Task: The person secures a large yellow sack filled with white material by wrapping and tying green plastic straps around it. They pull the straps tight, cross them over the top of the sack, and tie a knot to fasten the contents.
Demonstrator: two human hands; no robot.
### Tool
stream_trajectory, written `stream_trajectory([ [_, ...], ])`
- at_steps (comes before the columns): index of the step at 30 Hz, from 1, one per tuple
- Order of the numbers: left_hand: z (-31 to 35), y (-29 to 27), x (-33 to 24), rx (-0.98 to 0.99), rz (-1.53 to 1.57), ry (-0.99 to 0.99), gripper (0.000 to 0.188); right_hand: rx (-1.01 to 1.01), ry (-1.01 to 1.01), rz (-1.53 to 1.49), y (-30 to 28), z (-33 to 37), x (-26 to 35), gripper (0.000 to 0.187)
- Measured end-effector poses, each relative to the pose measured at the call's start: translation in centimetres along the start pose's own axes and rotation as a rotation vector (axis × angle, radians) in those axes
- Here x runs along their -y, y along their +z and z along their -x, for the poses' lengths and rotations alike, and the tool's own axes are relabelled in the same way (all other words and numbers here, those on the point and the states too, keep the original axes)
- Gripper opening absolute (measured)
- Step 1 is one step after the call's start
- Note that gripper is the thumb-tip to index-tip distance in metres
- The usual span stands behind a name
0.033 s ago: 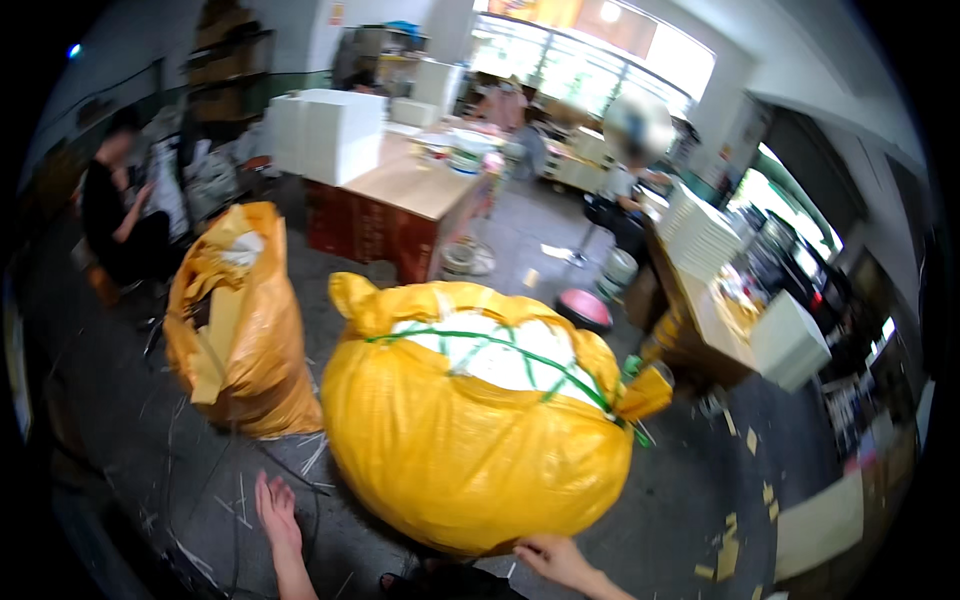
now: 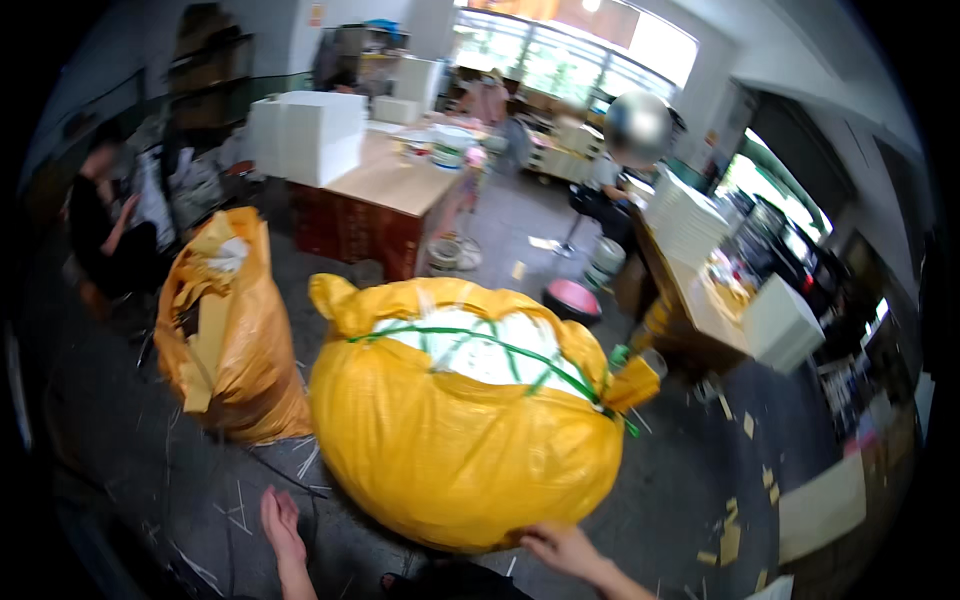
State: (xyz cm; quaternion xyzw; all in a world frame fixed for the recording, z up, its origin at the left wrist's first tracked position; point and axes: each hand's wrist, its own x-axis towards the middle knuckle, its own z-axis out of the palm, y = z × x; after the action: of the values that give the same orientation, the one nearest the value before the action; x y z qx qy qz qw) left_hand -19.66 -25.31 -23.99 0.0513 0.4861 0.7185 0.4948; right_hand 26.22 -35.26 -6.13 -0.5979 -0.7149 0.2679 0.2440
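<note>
A big, bulging yellow woven sack point(image 2: 465, 450) fills the middle of the view on the floor before me. Green cord point(image 2: 505, 347) is laced across its mouth, where white contents point(image 2: 465, 355) show through. My right hand point(image 2: 560, 548) is by the sack's lower front edge, its fingers loosely bent with the tips at the yellow cloth; whether they press on it is hard to see. Left of the sack's near side, my left hand point(image 2: 284, 525) is held in the air, fingers stretched out and nothing in it.
An orange sack point(image 2: 250, 340) of cardboard scraps stands at the left. Behind is a table point(image 2: 400, 185) with a white block point(image 2: 315, 135). A workbench point(image 2: 690, 290) bears white stacks at the right. Two people sit farther off. A pink-topped basin point(image 2: 573, 300) and scraps lie around.
The whole scene has shifted a little left in the view. My right hand has drawn slightly away from the sack's underside, and its fingers look looser. The sack stays in place.
</note>
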Motion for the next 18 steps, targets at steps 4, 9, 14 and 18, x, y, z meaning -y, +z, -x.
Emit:
stream_trajectory([
  [4, 1.5, 0.3, 3.7, 0.228, -0.583, 0.194, 0.026, -0.092, -0.055, 0.515, -9.6, -2.5, -1.0, 0.042],
  [9, 3.5, 21.1, 0.5, 0.510, -0.972, 0.982, 0.020, 0.137, -0.244, 1.334, -15.9, -12.3, -6.9, 0.054],
  [14, -1.1, 36.5, 1.1, 0.767, -1.771, 1.537, 0.057, 0.446, 0.294, 1.201, -19.1, -13.5, -14.6, 0.039],
  [18, -6.7, 39.5, 0.2, 0.691, -2.305, 1.523, 0.060, -0.142, 0.154, 0.723, -15.4, -11.1, -20.1, 0.036],
])
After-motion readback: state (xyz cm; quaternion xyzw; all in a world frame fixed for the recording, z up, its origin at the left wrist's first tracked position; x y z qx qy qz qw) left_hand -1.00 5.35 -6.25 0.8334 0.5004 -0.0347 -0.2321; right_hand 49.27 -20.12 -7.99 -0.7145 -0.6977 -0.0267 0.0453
